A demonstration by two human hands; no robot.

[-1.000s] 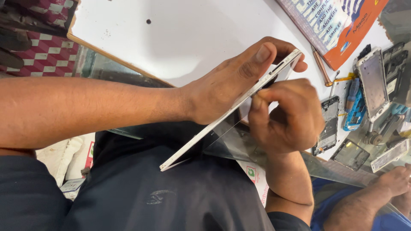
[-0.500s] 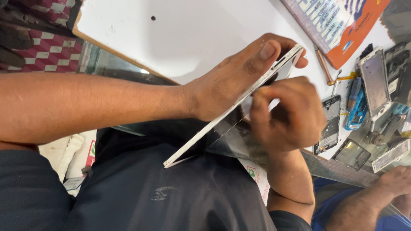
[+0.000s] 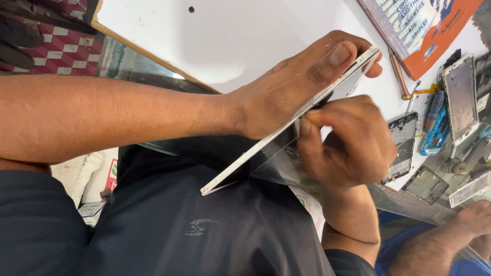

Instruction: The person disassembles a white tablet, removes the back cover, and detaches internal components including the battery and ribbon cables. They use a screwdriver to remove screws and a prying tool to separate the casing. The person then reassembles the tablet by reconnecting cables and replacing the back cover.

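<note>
While the white-edged tablet [image 3: 286,133] stands on edge, tilted from the lap up over the table's rim, the left hand [image 3: 291,87] clamps it from behind, thumb laid flat along the upper edge and fingers curled over the top corner. Right hand [image 3: 348,143] is bunched against the front face, fingertips [image 3: 307,120] pinched together at the seam; whatever they pinch is hidden. A clear, glassy sheet [image 3: 279,163] stands away from the tablet's lower half and catches the light. Under it all, a dark shirt [image 3: 204,225] fills the lap.

Out past the hands, the white tabletop [image 3: 230,36] lies bare up to its wooden edge. At right it gets crowded: an orange-backed booklet [image 3: 424,30], a copper-handled screwdriver [image 3: 399,74], a dark phone frame [image 3: 401,143], a blue tool [image 3: 434,125], a silver phone body [image 3: 460,97], all just beside the right knuckles. Bottom right, another person's hand [image 3: 470,220] rests on blue cloth. Open room lies left and up across the white surface.
</note>
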